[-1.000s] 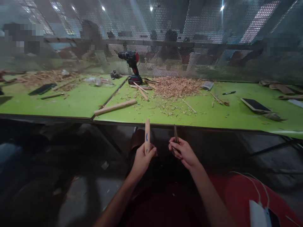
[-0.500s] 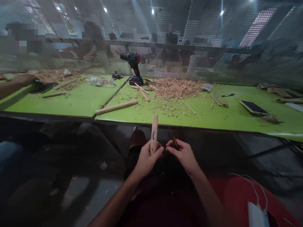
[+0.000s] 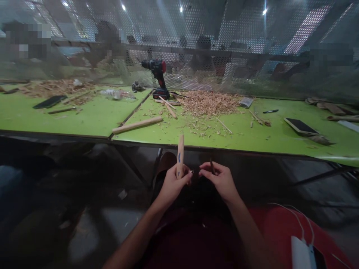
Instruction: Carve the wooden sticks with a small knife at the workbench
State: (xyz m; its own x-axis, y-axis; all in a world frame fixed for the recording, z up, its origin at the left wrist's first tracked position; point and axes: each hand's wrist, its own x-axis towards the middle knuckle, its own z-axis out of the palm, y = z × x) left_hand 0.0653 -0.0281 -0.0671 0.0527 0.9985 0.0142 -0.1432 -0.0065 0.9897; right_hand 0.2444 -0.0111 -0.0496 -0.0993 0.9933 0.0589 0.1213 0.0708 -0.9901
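My left hand (image 3: 174,184) is closed around the lower end of a pale wooden stick (image 3: 180,153) with blue marks on its face. The stick stands nearly upright, its top just below the table edge. A tiny bright thing (image 3: 191,172) shows at my left thumb tip, too small to name. Across a small gap, my right hand (image 3: 220,178) is closed on a thin dark tool (image 3: 212,167) that pokes up between the fingers. Its lower part is hidden, and its kind cannot be made out. Both hands are above my lap.
On the green table (image 3: 134,140) lie a thick wooden stick (image 3: 137,124), wood shavings (image 3: 209,102), a pen (image 3: 270,111) and a phone (image 3: 301,126). A cordless drill (image 3: 159,78) stands by the mesh screen (image 3: 179,48). A white power bank (image 3: 301,252) with cables rests on a red seat (image 3: 276,224).
My hands have moved slightly apart, and the dark tool's angle has changed. The small bright thing now shows at my left thumb. Another person's hand has left the table's far left.
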